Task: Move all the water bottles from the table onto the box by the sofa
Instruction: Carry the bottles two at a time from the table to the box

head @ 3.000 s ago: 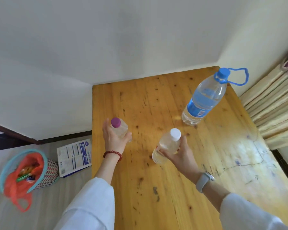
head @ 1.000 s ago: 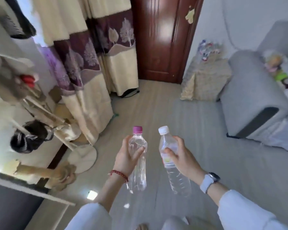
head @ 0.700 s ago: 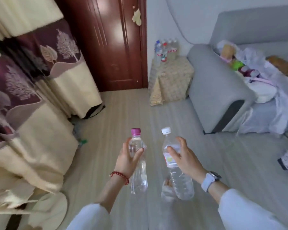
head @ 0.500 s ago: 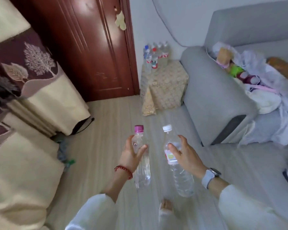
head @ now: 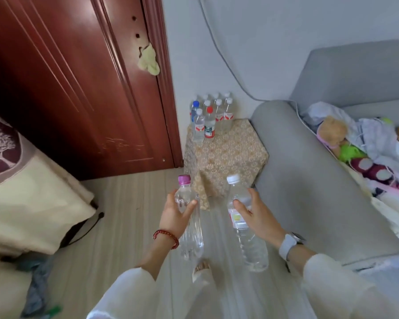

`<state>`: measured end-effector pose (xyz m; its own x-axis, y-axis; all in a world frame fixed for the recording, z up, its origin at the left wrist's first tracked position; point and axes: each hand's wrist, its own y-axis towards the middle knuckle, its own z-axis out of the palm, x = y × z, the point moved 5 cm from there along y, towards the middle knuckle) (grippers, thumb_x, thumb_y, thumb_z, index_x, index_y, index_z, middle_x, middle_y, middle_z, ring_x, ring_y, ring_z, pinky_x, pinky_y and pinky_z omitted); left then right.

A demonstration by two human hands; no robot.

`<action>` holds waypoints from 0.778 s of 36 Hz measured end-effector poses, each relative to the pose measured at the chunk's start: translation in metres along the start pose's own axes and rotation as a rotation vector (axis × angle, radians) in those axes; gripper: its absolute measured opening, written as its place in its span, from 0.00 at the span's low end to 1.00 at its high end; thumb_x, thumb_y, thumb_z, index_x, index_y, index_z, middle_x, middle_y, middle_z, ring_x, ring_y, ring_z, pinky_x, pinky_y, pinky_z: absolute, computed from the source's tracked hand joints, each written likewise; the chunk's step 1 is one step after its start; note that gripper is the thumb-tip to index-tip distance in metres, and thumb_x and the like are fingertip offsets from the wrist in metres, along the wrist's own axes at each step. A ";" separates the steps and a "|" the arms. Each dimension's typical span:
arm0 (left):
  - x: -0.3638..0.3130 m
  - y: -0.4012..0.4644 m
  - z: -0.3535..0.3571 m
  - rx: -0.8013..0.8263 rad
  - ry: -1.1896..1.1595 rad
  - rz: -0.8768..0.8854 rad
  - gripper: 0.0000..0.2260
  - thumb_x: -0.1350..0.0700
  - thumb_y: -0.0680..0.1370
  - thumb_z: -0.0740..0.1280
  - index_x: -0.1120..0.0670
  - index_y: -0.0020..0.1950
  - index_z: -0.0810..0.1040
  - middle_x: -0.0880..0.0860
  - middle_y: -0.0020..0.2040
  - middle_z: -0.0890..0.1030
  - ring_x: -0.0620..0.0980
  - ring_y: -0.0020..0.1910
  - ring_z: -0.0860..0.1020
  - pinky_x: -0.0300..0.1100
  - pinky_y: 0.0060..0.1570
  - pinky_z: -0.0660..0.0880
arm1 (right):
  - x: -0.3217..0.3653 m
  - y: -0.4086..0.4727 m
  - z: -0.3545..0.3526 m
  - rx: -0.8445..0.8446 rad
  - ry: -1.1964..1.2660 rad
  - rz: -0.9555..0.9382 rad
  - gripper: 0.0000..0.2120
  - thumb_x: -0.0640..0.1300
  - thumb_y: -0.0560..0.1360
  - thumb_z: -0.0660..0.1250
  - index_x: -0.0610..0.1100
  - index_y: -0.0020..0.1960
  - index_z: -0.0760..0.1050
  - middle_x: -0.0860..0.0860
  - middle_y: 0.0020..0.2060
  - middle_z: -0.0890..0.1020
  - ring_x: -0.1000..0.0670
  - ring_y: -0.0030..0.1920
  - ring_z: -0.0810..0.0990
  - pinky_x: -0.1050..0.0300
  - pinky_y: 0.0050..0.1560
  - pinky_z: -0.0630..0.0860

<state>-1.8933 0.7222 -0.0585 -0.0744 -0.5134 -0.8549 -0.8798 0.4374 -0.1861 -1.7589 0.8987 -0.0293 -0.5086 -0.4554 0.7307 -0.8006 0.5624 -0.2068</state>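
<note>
The left hand point(head: 174, 215) has its grip wrapped round a clear plastic bottle with a purple cap point(head: 189, 217), held upright; the right hand point(head: 257, 215) likewise holds a clear plastic bottle with a white cap point(head: 244, 224). Beyond them stands the gold-patterned cloth-covered box point(head: 228, 155) touching the grey fabric sofa point(head: 293, 169), a cluster of capped water bottles point(head: 211, 116) at its far edge.

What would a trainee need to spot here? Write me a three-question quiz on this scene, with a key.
1. True or false: the left hand grips the pink-capped bottle.
2. What does the right hand hold?
A. a blue-capped bottle
B. the white-capped bottle
C. nothing
3. Fill in: the cloth-covered box stands between the dark red door and the grey ____.

Key: 1 true; 2 B; 3 sofa. Upright bottles already cluster at the box's back.
</note>
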 end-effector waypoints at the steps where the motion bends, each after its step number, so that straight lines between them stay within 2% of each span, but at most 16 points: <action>1: -0.004 0.024 0.001 0.010 -0.001 -0.010 0.28 0.46 0.73 0.66 0.53 0.68 0.61 0.56 0.61 0.74 0.58 0.52 0.78 0.50 0.51 0.76 | 0.005 0.022 -0.002 0.012 0.009 0.000 0.22 0.59 0.75 0.59 0.49 0.63 0.61 0.49 0.49 0.80 0.45 0.48 0.80 0.45 0.53 0.75; 3: -0.013 0.070 0.003 0.026 0.001 -0.023 0.28 0.46 0.73 0.66 0.53 0.69 0.60 0.54 0.61 0.73 0.60 0.51 0.79 0.50 0.51 0.76 | 0.013 0.065 -0.007 0.030 0.027 0.007 0.22 0.58 0.75 0.59 0.48 0.64 0.60 0.50 0.50 0.80 0.47 0.48 0.80 0.46 0.52 0.75; 6: -0.031 0.133 0.010 0.046 0.002 -0.049 0.28 0.46 0.73 0.66 0.53 0.69 0.60 0.49 0.55 0.72 0.59 0.48 0.79 0.47 0.48 0.75 | 0.022 0.122 -0.022 -0.017 0.062 0.040 0.20 0.54 0.76 0.60 0.46 0.64 0.61 0.49 0.50 0.80 0.49 0.46 0.80 0.52 0.48 0.74; 9: -0.049 0.182 0.025 0.076 0.008 -0.061 0.26 0.47 0.73 0.67 0.53 0.67 0.61 0.50 0.50 0.74 0.53 0.36 0.79 0.44 0.39 0.76 | 0.021 0.170 -0.035 -0.036 0.116 0.082 0.18 0.51 0.77 0.60 0.46 0.63 0.61 0.49 0.51 0.78 0.49 0.48 0.78 0.58 0.46 0.70; 11: -0.060 0.210 0.040 0.103 -0.008 -0.060 0.25 0.49 0.73 0.67 0.54 0.66 0.62 0.51 0.48 0.75 0.49 0.32 0.77 0.40 0.33 0.74 | 0.015 0.201 -0.043 -0.045 0.142 0.103 0.17 0.51 0.77 0.61 0.47 0.62 0.61 0.49 0.52 0.78 0.47 0.50 0.79 0.56 0.49 0.71; 12: -0.064 0.225 0.048 0.115 -0.028 -0.066 0.25 0.50 0.73 0.68 0.55 0.66 0.62 0.52 0.49 0.75 0.49 0.34 0.77 0.41 0.34 0.74 | 0.012 0.217 -0.047 -0.045 0.149 0.114 0.18 0.51 0.77 0.61 0.48 0.62 0.61 0.48 0.53 0.78 0.47 0.51 0.79 0.54 0.50 0.71; 14: -0.071 0.255 0.065 0.112 -0.062 -0.076 0.27 0.50 0.72 0.69 0.55 0.66 0.63 0.54 0.54 0.75 0.52 0.43 0.77 0.42 0.42 0.75 | 0.005 0.249 -0.054 -0.041 0.155 0.122 0.19 0.51 0.76 0.61 0.48 0.63 0.60 0.49 0.53 0.77 0.47 0.52 0.78 0.54 0.52 0.71; 16: -0.075 0.284 0.084 0.087 -0.057 -0.087 0.29 0.48 0.70 0.71 0.55 0.65 0.64 0.53 0.55 0.75 0.52 0.50 0.76 0.40 0.47 0.71 | -0.003 0.281 -0.060 -0.024 0.166 0.125 0.18 0.50 0.76 0.62 0.50 0.62 0.59 0.50 0.52 0.75 0.47 0.52 0.77 0.54 0.53 0.71; 19: -0.079 0.326 0.114 0.073 -0.039 -0.103 0.29 0.49 0.68 0.73 0.54 0.62 0.65 0.53 0.51 0.76 0.52 0.49 0.75 0.39 0.45 0.69 | -0.019 0.330 -0.068 0.001 0.170 0.140 0.21 0.49 0.76 0.63 0.48 0.65 0.59 0.51 0.51 0.73 0.48 0.51 0.75 0.55 0.54 0.70; 24: -0.082 0.397 0.170 0.092 -0.038 -0.153 0.30 0.53 0.67 0.74 0.55 0.64 0.63 0.53 0.59 0.72 0.51 0.59 0.71 0.40 0.54 0.67 | -0.053 0.421 -0.082 0.056 0.152 0.138 0.26 0.47 0.73 0.67 0.44 0.66 0.60 0.52 0.52 0.70 0.50 0.52 0.71 0.59 0.50 0.65; 28: -0.086 0.453 0.210 0.120 0.020 -0.147 0.31 0.56 0.67 0.74 0.55 0.66 0.65 0.55 0.61 0.73 0.54 0.60 0.72 0.40 0.56 0.68 | -0.080 0.484 -0.086 0.134 0.162 0.148 0.33 0.48 0.70 0.71 0.46 0.69 0.59 0.55 0.56 0.69 0.54 0.56 0.68 0.61 0.55 0.63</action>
<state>-2.1865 1.1193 -0.1707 0.0400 -0.5924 -0.8046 -0.8199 0.4408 -0.3654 -2.0788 1.2669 -0.1324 -0.5745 -0.2525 0.7786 -0.7618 0.5129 -0.3958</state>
